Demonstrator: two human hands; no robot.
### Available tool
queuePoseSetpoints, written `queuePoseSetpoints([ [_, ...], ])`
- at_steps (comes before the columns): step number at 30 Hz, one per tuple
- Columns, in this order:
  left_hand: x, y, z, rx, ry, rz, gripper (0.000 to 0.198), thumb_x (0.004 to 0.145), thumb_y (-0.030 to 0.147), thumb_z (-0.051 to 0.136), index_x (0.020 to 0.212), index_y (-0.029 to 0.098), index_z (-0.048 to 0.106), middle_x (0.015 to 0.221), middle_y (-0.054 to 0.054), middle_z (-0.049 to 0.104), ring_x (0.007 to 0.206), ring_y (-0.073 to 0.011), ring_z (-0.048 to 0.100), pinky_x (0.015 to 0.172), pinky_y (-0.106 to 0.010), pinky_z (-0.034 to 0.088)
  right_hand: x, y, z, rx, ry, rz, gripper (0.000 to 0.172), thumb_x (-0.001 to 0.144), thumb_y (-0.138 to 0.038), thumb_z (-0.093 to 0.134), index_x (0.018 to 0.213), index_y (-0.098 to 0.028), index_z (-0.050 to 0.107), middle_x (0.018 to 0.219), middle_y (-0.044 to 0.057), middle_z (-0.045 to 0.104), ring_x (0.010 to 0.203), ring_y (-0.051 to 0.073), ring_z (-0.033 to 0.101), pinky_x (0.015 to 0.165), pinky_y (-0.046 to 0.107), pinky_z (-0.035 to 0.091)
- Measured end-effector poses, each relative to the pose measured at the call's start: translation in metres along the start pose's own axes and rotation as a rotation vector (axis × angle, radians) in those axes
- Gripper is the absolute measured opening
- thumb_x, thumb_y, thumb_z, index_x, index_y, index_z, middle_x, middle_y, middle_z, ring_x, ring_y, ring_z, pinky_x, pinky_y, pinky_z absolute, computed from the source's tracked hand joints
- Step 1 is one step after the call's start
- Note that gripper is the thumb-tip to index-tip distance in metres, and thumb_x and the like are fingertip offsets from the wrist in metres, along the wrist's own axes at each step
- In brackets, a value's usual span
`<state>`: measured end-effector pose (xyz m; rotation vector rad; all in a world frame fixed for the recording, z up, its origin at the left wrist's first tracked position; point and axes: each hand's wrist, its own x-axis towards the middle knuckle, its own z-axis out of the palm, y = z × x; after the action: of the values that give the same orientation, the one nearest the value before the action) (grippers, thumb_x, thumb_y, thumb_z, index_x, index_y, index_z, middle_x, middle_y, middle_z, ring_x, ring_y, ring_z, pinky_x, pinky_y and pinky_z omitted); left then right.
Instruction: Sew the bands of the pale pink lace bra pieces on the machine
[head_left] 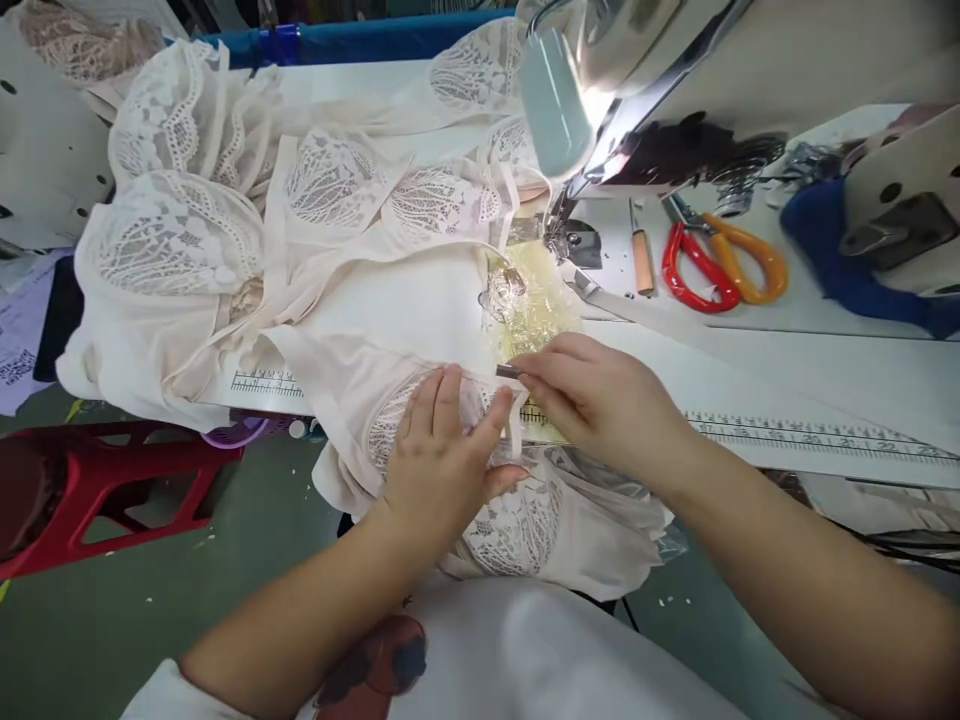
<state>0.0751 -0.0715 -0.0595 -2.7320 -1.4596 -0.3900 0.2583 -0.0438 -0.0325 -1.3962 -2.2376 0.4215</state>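
Mid-frame, the left hand (pixel 442 440) presses flat, thumb apart, on a lace garment (pixel 343 378); the right hand (pixel 600 395) pinches a small metal tool (pixel 508 371) (fine detail work, seemingly; next move needs taut cloth).

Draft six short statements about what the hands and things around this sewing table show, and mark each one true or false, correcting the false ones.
1. The left hand rests on a lace garment. True.
2. The right hand pinches a small dark object. True.
3. Both handle loops of the scissors are red. False: one loop of the scissors is red, the other orange.
4. The wooden-handled tool lies to the right of the scissors, as pictured. False: the wooden-handled tool lies to their left.
5. The work light is off. False: the work light shines brightly.
6. A red stool stands on the person's left. True.
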Motion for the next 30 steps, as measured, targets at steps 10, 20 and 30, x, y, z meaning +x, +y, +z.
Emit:
queuePoseSetpoints([
  [10,0.004,0.001,-0.002,0.037,0.021,0.019,0.070,0.067,0.066,0.056,0.124,0.027,0.048,0.127,-0.018,0.044,0.121,-0.0360,0.040,0.097,-0.049,0.039,0.015,0.000,0.010,-0.132,-0.164,-0.068,0.032,0.086,-0.020,0.033,0.099,-0.016,0.063,0.070,0.005,0.052,0.060,0.016,0.044,0.050,0.026,0.030],
  [20,0.006,0.000,-0.007,0.020,0.004,0.055,0.060,0.074,0.059,0.054,0.125,0.029,0.048,0.126,-0.016,0.042,0.119,-0.0367,0.039,0.094,-0.053,0.040,-0.006,0.009,-0.018,-0.194,-0.182,-0.040,0.029,0.086,-0.017,0.033,0.092,-0.018,0.061,0.062,0.002,0.042,0.054,0.015,0.035,0.047,0.027,0.021],
  [30,0.007,0.000,-0.006,0.061,0.040,0.081,0.059,0.077,0.059,0.051,0.125,0.024,0.049,0.122,-0.021,0.043,0.115,-0.0395,0.042,0.090,-0.054,0.042,0.012,-0.003,-0.003,0.154,-0.267,0.332,0.029,0.088,-0.035,0.036,0.075,-0.019,0.057,0.065,0.001,0.050,0.060,0.015,0.042,0.052,0.027,0.031],
])
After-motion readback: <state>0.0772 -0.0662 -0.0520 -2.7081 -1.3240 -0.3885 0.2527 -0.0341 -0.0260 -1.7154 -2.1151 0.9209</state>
